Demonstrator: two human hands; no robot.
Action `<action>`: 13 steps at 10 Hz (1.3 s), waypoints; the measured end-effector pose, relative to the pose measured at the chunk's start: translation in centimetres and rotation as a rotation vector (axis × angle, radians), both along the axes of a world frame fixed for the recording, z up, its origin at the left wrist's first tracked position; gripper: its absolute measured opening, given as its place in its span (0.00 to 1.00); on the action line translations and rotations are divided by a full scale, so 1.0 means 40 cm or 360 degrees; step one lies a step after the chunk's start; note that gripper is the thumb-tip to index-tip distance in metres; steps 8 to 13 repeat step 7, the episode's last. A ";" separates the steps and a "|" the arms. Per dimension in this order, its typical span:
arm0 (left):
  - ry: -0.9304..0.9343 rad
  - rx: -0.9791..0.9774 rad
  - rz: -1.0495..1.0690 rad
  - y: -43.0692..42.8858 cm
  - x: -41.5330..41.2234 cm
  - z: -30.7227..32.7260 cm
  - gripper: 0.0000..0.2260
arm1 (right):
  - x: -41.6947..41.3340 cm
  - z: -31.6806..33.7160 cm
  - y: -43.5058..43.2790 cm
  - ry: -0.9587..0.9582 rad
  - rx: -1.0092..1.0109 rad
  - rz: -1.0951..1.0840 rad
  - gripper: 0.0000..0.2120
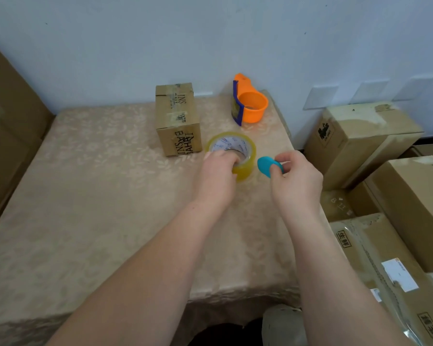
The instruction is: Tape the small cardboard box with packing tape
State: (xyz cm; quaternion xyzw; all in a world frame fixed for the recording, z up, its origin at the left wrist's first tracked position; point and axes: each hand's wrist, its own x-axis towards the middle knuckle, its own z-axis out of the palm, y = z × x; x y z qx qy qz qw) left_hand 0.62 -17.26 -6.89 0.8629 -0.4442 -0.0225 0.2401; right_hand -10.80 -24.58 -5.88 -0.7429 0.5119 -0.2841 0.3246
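The small cardboard box (178,119) stands shut on the table (85,196) near the wall, with old tape strips and black print on it. Just in front of it and to its right lies a roll of yellowish clear packing tape (231,151). My left hand (219,173) grips the roll's near rim, fingers tucked into its core. Beside the roll, my right hand (295,181) pinches a small teal oval cutter (269,166) between thumb and fingers, slightly above the tablecloth.
An orange tape dispenser (250,103) with a blue blade guard sits at the table's back right corner. Several larger cardboard boxes (355,143) are stacked beside the table's right edge. Another big carton (8,126) leans at the left.
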 end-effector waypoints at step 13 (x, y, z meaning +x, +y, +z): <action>0.0575 -0.0164 0.0255 0.229 0.075 0.157 0.09 | 0.108 0.069 0.041 0.0265 0.0219 0.0373 0.10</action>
